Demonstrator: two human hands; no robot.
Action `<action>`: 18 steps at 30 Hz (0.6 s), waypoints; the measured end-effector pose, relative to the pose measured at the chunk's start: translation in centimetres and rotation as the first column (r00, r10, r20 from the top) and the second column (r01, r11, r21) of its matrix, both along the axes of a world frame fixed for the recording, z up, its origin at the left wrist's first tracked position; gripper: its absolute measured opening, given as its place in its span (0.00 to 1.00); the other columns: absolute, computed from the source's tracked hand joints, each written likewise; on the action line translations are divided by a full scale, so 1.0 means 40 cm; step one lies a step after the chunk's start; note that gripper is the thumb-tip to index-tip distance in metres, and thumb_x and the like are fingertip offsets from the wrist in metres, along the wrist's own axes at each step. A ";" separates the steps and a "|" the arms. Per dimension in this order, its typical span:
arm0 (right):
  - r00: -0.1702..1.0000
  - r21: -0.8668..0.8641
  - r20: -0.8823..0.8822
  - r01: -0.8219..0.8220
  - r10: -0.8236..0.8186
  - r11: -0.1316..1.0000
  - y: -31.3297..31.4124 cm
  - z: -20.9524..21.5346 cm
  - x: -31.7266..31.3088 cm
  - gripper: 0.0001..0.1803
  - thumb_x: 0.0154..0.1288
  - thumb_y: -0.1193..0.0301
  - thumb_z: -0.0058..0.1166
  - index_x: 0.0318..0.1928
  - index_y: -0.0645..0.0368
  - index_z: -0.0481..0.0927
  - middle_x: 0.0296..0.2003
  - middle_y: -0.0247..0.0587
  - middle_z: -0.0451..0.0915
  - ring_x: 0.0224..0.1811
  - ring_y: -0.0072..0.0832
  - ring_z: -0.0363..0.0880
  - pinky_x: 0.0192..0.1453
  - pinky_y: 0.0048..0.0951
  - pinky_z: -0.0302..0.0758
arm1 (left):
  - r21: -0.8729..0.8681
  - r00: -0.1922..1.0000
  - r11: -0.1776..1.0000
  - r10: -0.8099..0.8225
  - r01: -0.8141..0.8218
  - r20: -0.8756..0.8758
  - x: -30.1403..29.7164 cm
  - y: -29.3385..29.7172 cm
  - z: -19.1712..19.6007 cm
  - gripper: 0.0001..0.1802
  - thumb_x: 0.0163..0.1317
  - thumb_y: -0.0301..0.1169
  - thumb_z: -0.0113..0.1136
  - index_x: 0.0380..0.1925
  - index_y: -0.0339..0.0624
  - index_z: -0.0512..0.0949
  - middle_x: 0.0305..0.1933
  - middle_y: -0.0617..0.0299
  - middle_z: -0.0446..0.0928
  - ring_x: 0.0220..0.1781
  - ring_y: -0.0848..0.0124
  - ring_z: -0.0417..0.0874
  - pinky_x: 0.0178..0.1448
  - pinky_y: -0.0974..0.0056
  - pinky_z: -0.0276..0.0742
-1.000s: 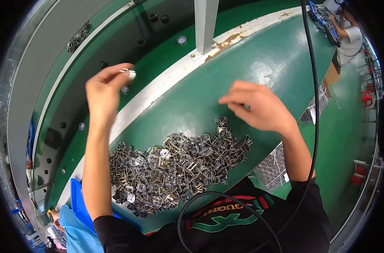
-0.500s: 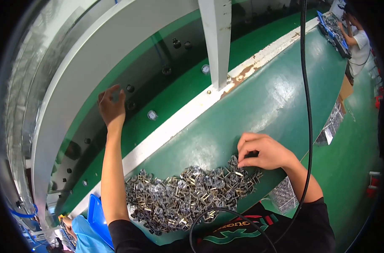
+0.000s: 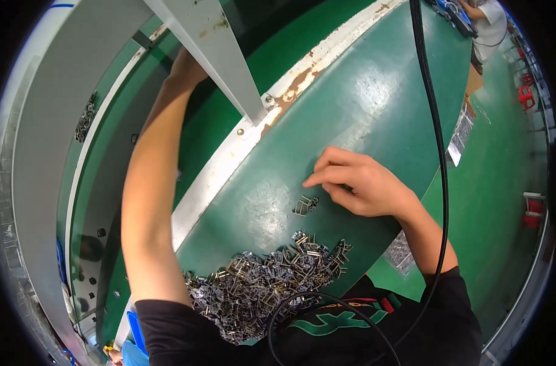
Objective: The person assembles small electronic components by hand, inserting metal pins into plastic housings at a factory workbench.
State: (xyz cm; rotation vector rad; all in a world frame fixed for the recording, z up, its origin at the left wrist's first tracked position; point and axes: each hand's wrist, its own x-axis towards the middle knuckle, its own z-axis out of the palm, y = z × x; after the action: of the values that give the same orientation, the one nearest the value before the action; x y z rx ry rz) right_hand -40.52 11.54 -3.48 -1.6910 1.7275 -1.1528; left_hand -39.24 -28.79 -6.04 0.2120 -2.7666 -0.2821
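My left hand (image 3: 189, 68) reaches over the far side of the white rail, beside the grey post. Its fingers are hidden in shadow and behind the post. My right hand (image 3: 363, 184) is above the green bench top, index finger stretched out and the other fingers bent, with nothing visible in its grip. Just below its fingertips lies a little cluster of small dark parts with metal pins (image 3: 303, 206). Nearer to me, a large heap of similar pinned parts (image 3: 259, 287) spreads over the bench beside my left forearm.
A grey metal post (image 3: 220, 55) rises from the chipped white rail (image 3: 214, 177). Behind it runs a green belt (image 3: 198, 131) with scattered small parts. A black cable (image 3: 435, 116) hangs in front of the bench. Another person (image 3: 488, 27) works at the far right; a red stool (image 3: 526, 97) stands beyond.
My left hand has reached farther out and behind the post. My right hand has moved away from the heap, and a small cluster now lies apart on the bench. The view has shifted.
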 end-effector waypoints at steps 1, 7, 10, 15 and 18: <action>1.000 0.004 0.010 -0.014 0.014 1.000 -0.006 0.012 0.009 0.13 0.56 0.80 0.61 0.43 0.56 0.83 0.35 0.36 0.74 0.35 0.30 0.77 0.37 0.28 0.75 | -0.016 1.000 1.000 0.004 -0.004 -0.019 0.039 -0.016 0.010 0.10 0.64 0.29 0.61 0.44 0.40 0.82 0.49 0.54 0.82 0.47 0.66 0.84 0.54 0.62 0.78; 0.870 -0.017 -0.482 -0.121 0.098 0.992 -0.031 0.011 0.082 0.07 0.50 0.71 0.67 0.29 0.55 0.82 0.34 0.35 0.69 0.37 0.32 0.72 0.41 0.33 0.73 | 0.915 0.917 0.335 0.391 -0.224 0.081 0.310 0.234 0.198 0.13 0.65 0.32 0.64 0.43 0.33 0.80 0.39 0.58 0.80 0.34 0.73 0.83 0.41 0.72 0.83; 0.881 -0.093 -0.468 -0.130 0.072 0.987 -0.030 0.005 0.098 0.10 0.47 0.72 0.70 0.27 0.59 0.80 0.31 0.35 0.71 0.34 0.31 0.72 0.37 0.30 0.72 | 0.997 0.868 -0.070 0.491 -0.044 0.073 0.469 0.338 0.201 0.20 0.68 0.31 0.59 0.54 0.26 0.75 0.43 0.54 0.79 0.40 0.65 0.85 0.51 0.68 0.86; 0.982 0.109 0.187 -0.015 -0.006 0.994 -0.012 0.026 0.175 0.07 0.53 0.80 0.68 0.32 0.64 0.82 0.34 0.38 0.79 0.33 0.27 0.79 0.34 0.24 0.75 | 0.857 0.895 -0.438 0.441 0.273 -0.060 0.644 0.505 0.177 0.21 0.72 0.27 0.47 0.59 0.22 0.69 0.54 0.40 0.78 0.53 0.52 0.84 0.58 0.62 0.85; 0.857 -0.165 0.511 0.170 -0.063 0.971 -0.031 0.022 0.236 0.07 0.56 0.82 0.65 0.36 0.65 0.82 0.34 0.44 0.82 0.32 0.30 0.83 0.34 0.24 0.78 | 0.870 0.899 -0.432 0.437 0.238 -0.029 0.664 0.597 0.193 0.20 0.73 0.28 0.49 0.59 0.25 0.70 0.56 0.40 0.77 0.56 0.52 0.83 0.59 0.60 0.84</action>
State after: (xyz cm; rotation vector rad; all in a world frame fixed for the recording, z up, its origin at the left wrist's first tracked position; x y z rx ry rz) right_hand -31.07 10.29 -2.58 -1.2384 1.4268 -1.7029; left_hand -12.69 -4.92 1.67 0.7233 -0.9786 -2.3851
